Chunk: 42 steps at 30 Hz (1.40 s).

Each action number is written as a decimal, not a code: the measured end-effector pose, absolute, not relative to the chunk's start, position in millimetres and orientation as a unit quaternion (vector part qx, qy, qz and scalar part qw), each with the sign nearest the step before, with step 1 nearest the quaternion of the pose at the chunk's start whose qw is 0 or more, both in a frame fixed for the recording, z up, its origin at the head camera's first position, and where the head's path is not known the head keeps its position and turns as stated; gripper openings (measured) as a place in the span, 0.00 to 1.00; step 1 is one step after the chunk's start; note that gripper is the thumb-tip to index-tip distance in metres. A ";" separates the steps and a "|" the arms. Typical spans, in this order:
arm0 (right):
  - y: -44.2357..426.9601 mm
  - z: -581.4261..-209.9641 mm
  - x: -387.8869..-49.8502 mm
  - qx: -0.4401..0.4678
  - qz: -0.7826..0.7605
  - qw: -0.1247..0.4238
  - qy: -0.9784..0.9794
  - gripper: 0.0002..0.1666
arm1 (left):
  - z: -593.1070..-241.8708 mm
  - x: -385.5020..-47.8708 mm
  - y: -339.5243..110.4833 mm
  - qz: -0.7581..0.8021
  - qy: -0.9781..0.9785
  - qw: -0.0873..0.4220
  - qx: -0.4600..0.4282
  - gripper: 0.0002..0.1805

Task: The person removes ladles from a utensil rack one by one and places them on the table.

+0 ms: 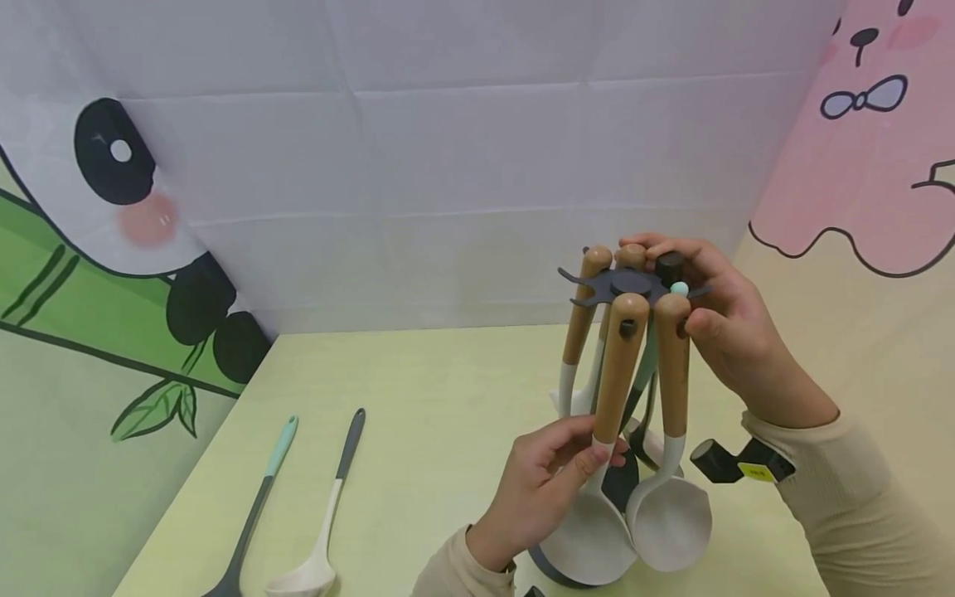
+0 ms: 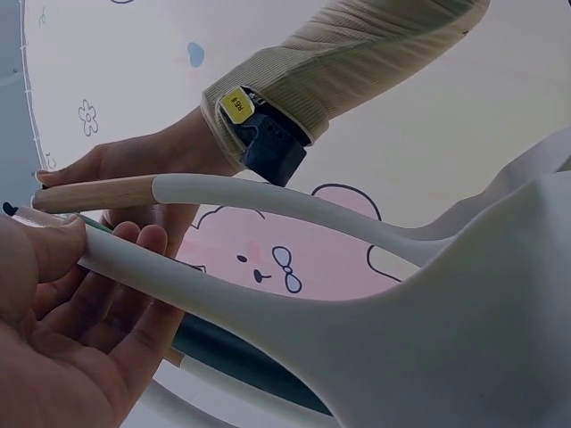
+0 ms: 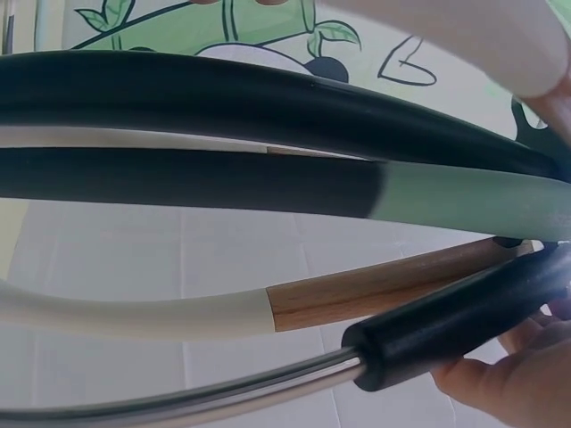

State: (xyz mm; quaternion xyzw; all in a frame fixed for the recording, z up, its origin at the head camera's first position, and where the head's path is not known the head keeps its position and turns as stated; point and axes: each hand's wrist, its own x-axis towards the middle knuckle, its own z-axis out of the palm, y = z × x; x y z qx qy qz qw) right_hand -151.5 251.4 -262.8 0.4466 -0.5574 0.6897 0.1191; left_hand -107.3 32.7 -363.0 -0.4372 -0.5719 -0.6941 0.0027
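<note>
A dark grey utensil rack (image 1: 629, 284) stands at the right of the table with several utensils hanging round it. My left hand (image 1: 540, 481) pinches a large white ladle (image 1: 585, 543) where its wooden handle meets the white neck. Around the rack's right side, my right hand (image 1: 734, 332) grips the handle tops. Its thumb touches the wooden handle of a smaller white ladle (image 1: 671, 526), and its fingers reach behind a black handle (image 3: 455, 316). A mint-and-black handle (image 3: 464, 196) hangs close by in the right wrist view. The rack's post is mostly hidden.
On the table's left lie a mint-handled dark utensil (image 1: 257, 506) and a white utensil with a grey handle (image 1: 332, 514). Both lower ends are cut off by the frame. A printed cloth (image 1: 462, 166) hangs behind the pale yellow table (image 1: 418, 381).
</note>
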 end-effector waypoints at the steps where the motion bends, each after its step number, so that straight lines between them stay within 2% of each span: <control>1: 251.3 -262.9 -151.5 0.447 0.690 0.120 -0.557 0.34 | -362.6 -107.2 32.6 -0.694 -0.572 0.003 -0.437 0.14; 30: 247.6 -263.1 -151.3 0.438 0.697 0.127 -0.554 0.35 | -352.3 -105.7 27.8 -0.674 -0.587 0.021 -0.448 0.14; 42: 247.0 -262.2 -149.5 0.437 0.695 0.127 -0.556 0.35 | -348.0 -103.1 26.6 -0.671 -0.593 0.013 -0.444 0.14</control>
